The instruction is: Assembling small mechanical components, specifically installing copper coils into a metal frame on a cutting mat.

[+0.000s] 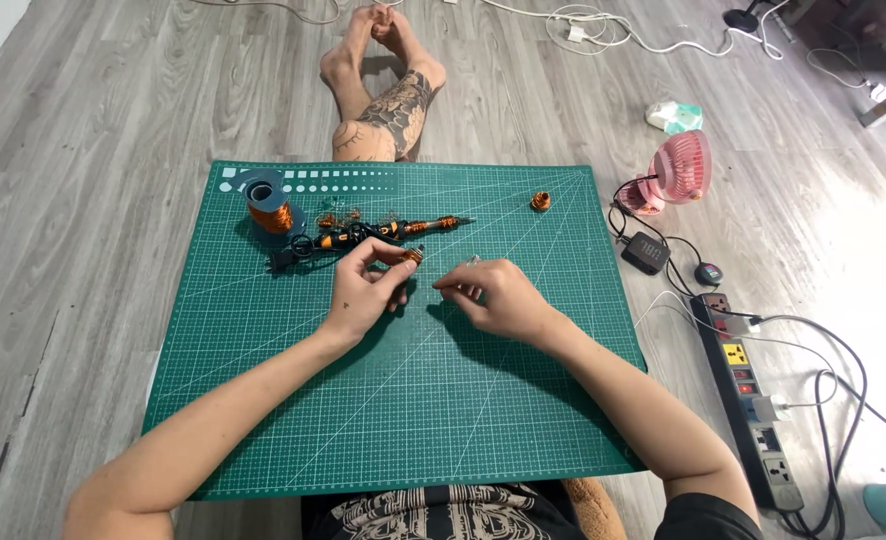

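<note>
My left hand (368,288) hovers over the green cutting mat (403,400) and pinches a small copper wire coil (413,256) between thumb and fingers. My right hand (493,295) sits just to its right, fingertips pinched on a thin wire end (471,262) that is barely visible. Behind the hands lies an orange and black soldering iron (393,232). A spool of copper wire (266,205) stands at the mat's far left. Another small copper coil (541,201) rests near the far right of the mat.
Crossed bare feet and a tattooed leg (388,100) lie beyond the mat. To the right on the wooden floor are a pink fan (678,168), a black adapter (646,252), a power strip (748,395) and tangled cables. White cables (603,30) trail at the back.
</note>
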